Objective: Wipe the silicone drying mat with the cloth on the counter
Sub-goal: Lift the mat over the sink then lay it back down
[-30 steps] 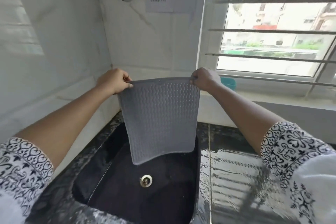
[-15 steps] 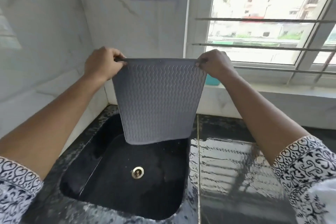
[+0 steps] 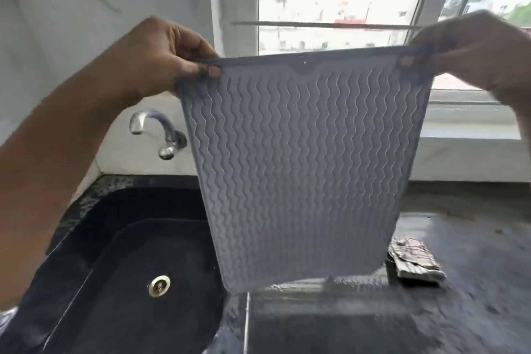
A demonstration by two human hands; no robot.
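A grey silicone drying mat [image 3: 304,164] with wavy ridges hangs upright in the air, held by its two top corners. My left hand [image 3: 169,57] pinches the top left corner and my right hand [image 3: 471,49] pinches the top right corner. The mat's lower edge hangs above the seam between the sink and the counter. A folded checked cloth [image 3: 413,260] lies on the dark counter, just right of the mat's lower right corner, partly hidden behind it.
A black sink [image 3: 123,273] with a metal drain [image 3: 159,285] lies at lower left. A chrome tap [image 3: 161,132] juts from the white wall behind it. The wet dark counter [image 3: 431,310] spreads right. A barred window [image 3: 359,8] stands behind the mat.
Both hands have lifted the mat and carried it to the right, from over the sink toward the counter. The view has shifted right, bringing the cloth and the tap into sight.
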